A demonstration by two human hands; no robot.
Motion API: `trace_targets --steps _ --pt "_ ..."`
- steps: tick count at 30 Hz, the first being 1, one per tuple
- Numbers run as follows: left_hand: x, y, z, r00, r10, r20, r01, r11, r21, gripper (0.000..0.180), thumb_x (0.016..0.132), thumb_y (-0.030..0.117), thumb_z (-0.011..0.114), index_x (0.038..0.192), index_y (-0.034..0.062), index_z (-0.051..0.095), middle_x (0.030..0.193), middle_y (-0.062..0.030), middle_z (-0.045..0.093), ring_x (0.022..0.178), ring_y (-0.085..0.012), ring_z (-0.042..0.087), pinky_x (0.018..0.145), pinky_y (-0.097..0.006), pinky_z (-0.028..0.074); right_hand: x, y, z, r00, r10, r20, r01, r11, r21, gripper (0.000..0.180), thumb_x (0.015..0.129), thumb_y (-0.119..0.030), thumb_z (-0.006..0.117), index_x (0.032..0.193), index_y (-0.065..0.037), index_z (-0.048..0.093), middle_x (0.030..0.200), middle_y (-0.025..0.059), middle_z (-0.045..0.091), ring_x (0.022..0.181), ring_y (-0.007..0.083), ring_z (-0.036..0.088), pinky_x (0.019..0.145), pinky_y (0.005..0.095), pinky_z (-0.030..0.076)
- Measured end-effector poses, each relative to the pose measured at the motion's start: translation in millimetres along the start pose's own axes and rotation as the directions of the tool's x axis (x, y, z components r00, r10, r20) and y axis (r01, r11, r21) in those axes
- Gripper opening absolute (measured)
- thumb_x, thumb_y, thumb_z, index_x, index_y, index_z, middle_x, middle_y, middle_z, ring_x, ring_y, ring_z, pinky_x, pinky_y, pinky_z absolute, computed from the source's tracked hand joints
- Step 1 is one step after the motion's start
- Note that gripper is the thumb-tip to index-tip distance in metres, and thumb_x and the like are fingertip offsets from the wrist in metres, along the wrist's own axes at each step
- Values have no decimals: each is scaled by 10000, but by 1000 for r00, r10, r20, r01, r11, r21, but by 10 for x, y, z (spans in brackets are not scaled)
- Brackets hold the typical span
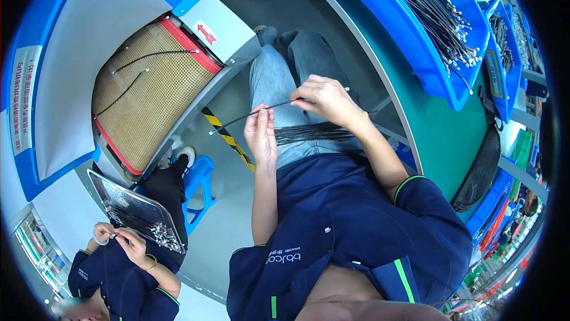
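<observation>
Head view: the left hand [260,134] and the right hand [325,99] hold one thin black cable [261,110] between them, above the lap. The left fingers [259,117] pinch it near its middle; the right fingers [309,92] are closed around it further along. Its metal-tipped end points toward a conveyor belt [142,95], where two more cables [155,54] lie. A bundle of cables [312,133] rests across the thighs. Blue bins [415,42] of cables stand on the green surface [439,131] at right. Lower left, another person's hands [122,239] work beside a metal tray [133,208].
</observation>
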State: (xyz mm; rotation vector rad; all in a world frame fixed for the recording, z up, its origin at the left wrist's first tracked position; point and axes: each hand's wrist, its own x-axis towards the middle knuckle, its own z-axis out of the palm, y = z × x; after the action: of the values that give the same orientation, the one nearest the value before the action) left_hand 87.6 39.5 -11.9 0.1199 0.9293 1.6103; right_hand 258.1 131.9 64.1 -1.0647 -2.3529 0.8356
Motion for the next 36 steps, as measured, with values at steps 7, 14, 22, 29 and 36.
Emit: trace_targets --steps 7,14,22,29,36 --pt "60 151 -237 992 99 -72 -102 994 -31 171 911 28 580 1070 -30 599 994 -107 635 877 -143 625 826 -232 530 -139 184 -168 997 77 9 -77 997 -19 100 782 -126 689 848 -57 661 807 61 661 787 234 628 717 337 511" --pt "56 240 -269 990 130 -61 -133 990 -50 169 910 27 580 1066 -34 597 985 -113 635 861 -151 633 804 -228 545 -140 164 -181 990 138 -18 -136 986 100 104 795 -93 682 875 -29 665 809 96 653 768 247 643 671 331 518" --pt "27 266 -266 987 150 -49 -152 988 -20 187 925 54 565 1083 -46 577 988 -124 628 880 -155 630 786 -218 551 -150 168 -155 998 64 -9 -62 988 144 115 789 -98 699 868 -23 662 804 88 645 732 233 643 637 321 516" --pt "22 283 -274 983 181 -34 -181 983 -16 179 924 45 563 1074 -50 584 981 -126 633 879 -155 637 790 -212 556 -148 134 -138 988 146 -55 -136 978 156 109 796 -97 697 862 -18 660 802 86 639 725 225 638 621 318 508" --pt "-1 275 -273 985 168 -48 -169 986 -6 175 922 39 563 1073 -47 586 983 -124 634 875 -152 638 793 -211 556 -167 161 -125 991 111 -74 -100 985 142 106 798 -95 695 856 -15 656 792 85 634 726 225 630 626 318 503"
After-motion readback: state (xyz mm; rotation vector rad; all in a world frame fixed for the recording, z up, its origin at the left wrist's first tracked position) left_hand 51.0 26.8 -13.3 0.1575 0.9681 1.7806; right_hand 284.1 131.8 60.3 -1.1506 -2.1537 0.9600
